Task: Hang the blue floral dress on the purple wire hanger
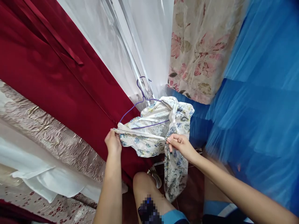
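A white garment with a blue and yellow floral print (149, 143) hangs partly on a purple wire hanger (131, 111), whose lower bar shows through the open neck. My left hand (113, 141) pinches the garment's edge at the left, just below the hanger's left end. With thumb and fingers closed, my right hand (178, 144) grips the front edge near the middle. The edge is stretched between both hands. Below my right hand, a long part of the garment hangs down. The hanger's hook stands beside white metal bars.
A dark red cloth (77, 90) hangs at the left, with textured pinkish fabric (53, 127) and white fabric (35, 168) nearer. Behind are a white cloth (154, 40) and a pink-flowered cloth (198, 53). Blue tulle (259, 102) fills the right. My knee (144, 186) is below the garment.
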A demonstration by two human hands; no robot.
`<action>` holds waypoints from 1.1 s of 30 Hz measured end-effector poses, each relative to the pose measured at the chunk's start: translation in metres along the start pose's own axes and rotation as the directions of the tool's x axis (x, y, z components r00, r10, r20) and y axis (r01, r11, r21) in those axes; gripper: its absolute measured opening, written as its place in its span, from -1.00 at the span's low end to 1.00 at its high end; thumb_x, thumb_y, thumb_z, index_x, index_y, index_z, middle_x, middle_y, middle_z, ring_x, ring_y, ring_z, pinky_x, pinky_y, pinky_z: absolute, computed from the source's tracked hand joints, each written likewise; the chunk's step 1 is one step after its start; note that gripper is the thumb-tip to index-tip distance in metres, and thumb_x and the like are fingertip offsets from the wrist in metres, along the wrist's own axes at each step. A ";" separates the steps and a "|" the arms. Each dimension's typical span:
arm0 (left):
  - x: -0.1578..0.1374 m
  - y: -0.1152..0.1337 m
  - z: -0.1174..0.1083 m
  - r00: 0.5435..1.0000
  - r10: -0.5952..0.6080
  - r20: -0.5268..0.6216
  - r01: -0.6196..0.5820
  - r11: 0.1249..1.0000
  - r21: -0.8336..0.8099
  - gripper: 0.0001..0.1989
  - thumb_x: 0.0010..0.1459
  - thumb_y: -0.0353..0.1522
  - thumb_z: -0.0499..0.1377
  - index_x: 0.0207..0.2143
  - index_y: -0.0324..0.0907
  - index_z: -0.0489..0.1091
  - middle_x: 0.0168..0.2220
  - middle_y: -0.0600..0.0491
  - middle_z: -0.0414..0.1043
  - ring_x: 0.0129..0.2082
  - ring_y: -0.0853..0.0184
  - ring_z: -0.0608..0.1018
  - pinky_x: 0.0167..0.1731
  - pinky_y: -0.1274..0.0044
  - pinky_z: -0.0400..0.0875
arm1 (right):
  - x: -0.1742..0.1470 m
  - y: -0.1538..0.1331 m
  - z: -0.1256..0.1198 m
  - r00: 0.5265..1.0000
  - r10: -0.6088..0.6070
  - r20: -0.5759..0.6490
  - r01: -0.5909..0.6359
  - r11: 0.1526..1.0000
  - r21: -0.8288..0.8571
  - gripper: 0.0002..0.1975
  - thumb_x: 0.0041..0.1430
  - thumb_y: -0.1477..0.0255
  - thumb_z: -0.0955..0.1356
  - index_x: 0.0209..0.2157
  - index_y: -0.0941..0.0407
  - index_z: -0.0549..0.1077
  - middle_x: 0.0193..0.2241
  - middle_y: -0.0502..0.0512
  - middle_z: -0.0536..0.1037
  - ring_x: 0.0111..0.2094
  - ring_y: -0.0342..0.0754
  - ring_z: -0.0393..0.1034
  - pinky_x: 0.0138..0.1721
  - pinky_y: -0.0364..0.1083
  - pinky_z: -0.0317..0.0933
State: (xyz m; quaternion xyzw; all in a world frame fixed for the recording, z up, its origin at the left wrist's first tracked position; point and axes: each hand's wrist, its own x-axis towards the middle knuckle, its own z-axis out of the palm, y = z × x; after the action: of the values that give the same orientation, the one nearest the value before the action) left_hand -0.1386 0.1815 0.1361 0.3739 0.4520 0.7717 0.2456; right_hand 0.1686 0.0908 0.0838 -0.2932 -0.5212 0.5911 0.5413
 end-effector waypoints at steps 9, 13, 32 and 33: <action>-0.087 -0.047 0.000 0.890 -0.317 0.327 0.304 0.948 0.090 -0.65 -0.04 -0.15 0.35 -0.45 -0.28 0.44 -0.43 0.02 0.43 -0.41 0.38 0.45 -0.37 0.57 0.37 | -0.033 0.038 -0.059 0.971 0.222 -0.085 -0.223 0.975 -0.014 -0.67 0.17 0.16 0.35 -0.45 0.15 0.42 -0.69 -0.04 0.43 -0.68 -0.20 0.03 -0.57 -0.15 -0.17; -0.125 -0.028 0.011 0.817 -0.301 0.492 0.249 0.954 0.170 -0.66 0.12 -0.12 0.25 -0.43 -0.24 0.39 -0.48 0.09 0.32 -0.48 0.42 0.34 -0.47 0.62 0.24 | -0.058 0.074 -0.074 0.944 0.327 -0.032 -0.325 0.917 -0.231 -0.63 0.20 0.13 0.29 -0.47 0.14 0.41 -0.69 -0.02 0.43 -0.67 -0.17 0.08 -0.57 -0.15 -0.08; -0.224 0.024 0.050 0.450 -0.322 0.833 0.129 0.946 0.296 -0.66 0.29 -0.06 0.04 -0.12 -0.11 0.38 -0.35 0.07 0.36 -0.39 0.35 0.38 -0.36 0.55 0.28 | -0.078 -0.014 -0.011 0.883 0.208 0.420 -0.160 0.976 -0.147 -0.74 0.10 0.27 0.48 -0.29 0.16 0.50 -0.42 -0.01 0.46 -0.41 -0.11 0.29 -0.37 -0.15 0.19; -0.229 0.020 0.042 0.418 -0.366 0.832 0.187 0.930 0.316 -0.60 0.28 -0.03 0.03 -0.03 -0.09 0.36 -0.26 0.03 0.42 -0.30 0.30 0.44 -0.27 0.53 0.33 | -0.077 -0.023 -0.013 0.892 0.180 0.414 -0.116 0.978 -0.174 -0.75 0.13 0.27 0.46 -0.28 0.16 0.49 -0.41 -0.01 0.45 -0.40 -0.12 0.28 -0.36 -0.15 0.19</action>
State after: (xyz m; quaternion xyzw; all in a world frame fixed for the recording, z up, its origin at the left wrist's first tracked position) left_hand 0.0318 0.0298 0.0856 0.6564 0.3813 0.3742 0.5327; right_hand 0.2065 0.0185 0.0846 -0.2338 -0.6449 0.6410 0.3444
